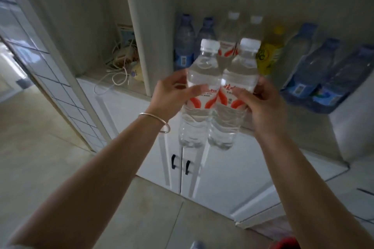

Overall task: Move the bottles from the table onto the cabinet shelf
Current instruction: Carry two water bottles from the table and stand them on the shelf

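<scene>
Two clear bottles, one gripped in the left hand (172,95), one in the right hand (261,103); beyond the fingers, eight bottles (267,52) stand on the shelf (315,125).

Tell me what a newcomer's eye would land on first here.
Centre frame, two clear plastic water bottles with white caps and red-and-white labels, one in the left hand and one in the right hand, side by side before the cabinet. Behind them, a row of blue-labelled bottles and one yellow bottle crowds the pale cabinet shelf.
</scene>
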